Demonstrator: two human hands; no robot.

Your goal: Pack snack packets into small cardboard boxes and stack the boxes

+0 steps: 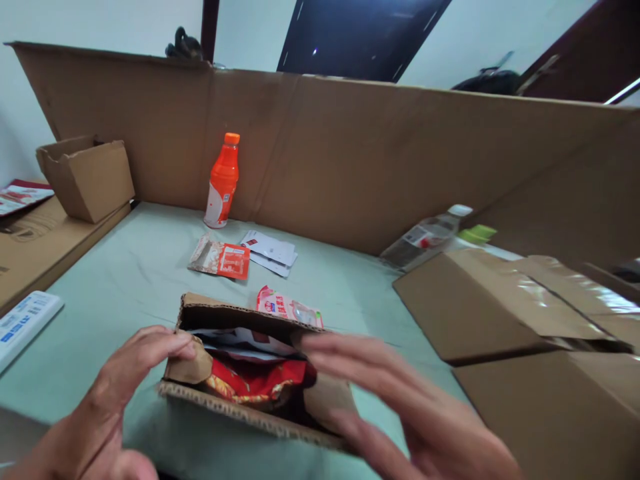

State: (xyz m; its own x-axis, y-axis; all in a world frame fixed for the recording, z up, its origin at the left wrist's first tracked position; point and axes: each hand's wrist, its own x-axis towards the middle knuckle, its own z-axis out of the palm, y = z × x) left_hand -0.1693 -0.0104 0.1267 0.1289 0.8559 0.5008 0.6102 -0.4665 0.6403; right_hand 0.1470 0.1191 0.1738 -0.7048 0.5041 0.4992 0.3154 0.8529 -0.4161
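Observation:
A small open cardboard box (250,417) stands in front of me, holding a red packet (260,383) with gold print and some whitish packets (245,341) behind it. At the box's left end, my left hand (115,387) has its fingers stretched out, with the fingertips on the short side flap (193,365) and the thumb apart. My right hand (400,393) is at the right end, blurred by motion. Its fingers and thumb are spread apart near the right flap (325,398); whether they touch it is unclear. Just behind the box lies a pink-and-white packet (290,307), partly hidden.
An orange bottle (223,183) stands at the back, near an orange packet (220,259) and white packets (270,250). Larger cardboard boxes (500,293) and a tilted clear bottle (425,237) are at right. A small carton (93,177) and a white box (27,323) sit at left.

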